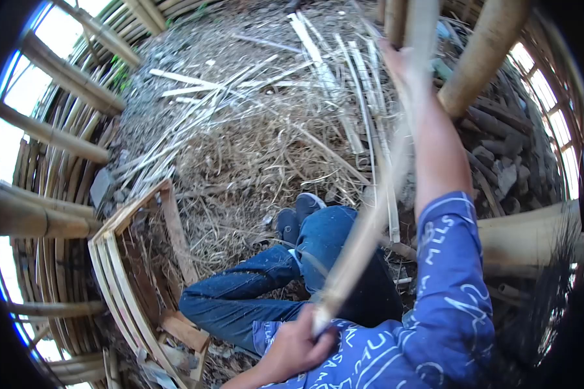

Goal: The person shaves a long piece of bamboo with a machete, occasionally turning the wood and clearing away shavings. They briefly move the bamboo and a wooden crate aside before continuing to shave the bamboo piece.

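Note:
A long, pale bamboo strip runs from my lap up past the top edge, its upper part blurred. My left hand is closed round its near end, close to my belly. Stretched far out, my right hand is at the strip's upper length and appears closed on it. Blur and the strip itself hide part of those fingers. Beneath the strip lie my bent legs in blue trousers.
Split bamboo strips and curly shavings litter the earth ahead. A wooden frame stands at my left. Thick bamboo poles rise near my right arm, with rubble behind. Slatted bamboo walls close in both sides.

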### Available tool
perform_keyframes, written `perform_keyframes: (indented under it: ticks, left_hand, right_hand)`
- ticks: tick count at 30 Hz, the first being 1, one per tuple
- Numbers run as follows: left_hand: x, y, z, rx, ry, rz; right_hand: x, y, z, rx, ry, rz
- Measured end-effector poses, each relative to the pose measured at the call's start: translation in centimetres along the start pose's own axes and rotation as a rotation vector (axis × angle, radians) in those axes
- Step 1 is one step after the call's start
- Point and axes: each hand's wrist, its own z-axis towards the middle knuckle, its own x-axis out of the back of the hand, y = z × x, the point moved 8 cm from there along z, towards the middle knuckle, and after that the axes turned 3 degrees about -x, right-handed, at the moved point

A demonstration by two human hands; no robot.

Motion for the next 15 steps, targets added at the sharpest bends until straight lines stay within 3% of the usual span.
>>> perform_keyframes:
  ticks: [1, 2, 3, 4, 6, 9, 11, 13, 15]
  left_hand:
    - [-0.2, 1.3, 0.6, -0.074, -0.049, -0.020]
    - [0.4, 1.0, 1.1, -0.003, -0.003, -0.021]
    - [1.0, 0.6, 1.5, 0.055, 0.037, -0.017]
    - [1.2, 0.3, 1.7, 0.044, 0.031, -0.003]
    - [2.1, 0.1, 2.2, 0.044, 0.055, -0.033]
    - [2.2, -1.2, 2.6, 0.039, 0.070, -0.095]
    - [2.0, -1.2, 3.0, -0.120, 0.071, -0.172]
    - [1.7, -1.6, 2.9, -0.090, 0.062, -0.265]
    - [0.5, -2.6, 2.6, -0.013, -0.109, -0.558]
  right_hand:
    - [-1.0, 2.5, 2.0, -0.090, -0.070, 0.012]
    - [-1.2, 4.2, 2.5, -0.051, 0.148, 0.016]
    - [0.0, 3.2, -0.8, -0.083, 0.037, 0.014]
    - [-0.4, 5.4, -0.5, -0.055, 0.125, -0.035]
    - [-2.1, 9.7, -1.7, -0.086, 0.045, 0.066]
    - [-3.5, 11.1, -9.8, -0.206, -0.025, 0.486]
    - [-5.0, 11.9, -14.3, -0.245, -0.062, 0.734]
    - [-5.7, 12.1, -18.7, -0.292, -0.063, 0.850]
    - [-6.5, 12.0, -22.7, -0.344, -0.109, 0.977]
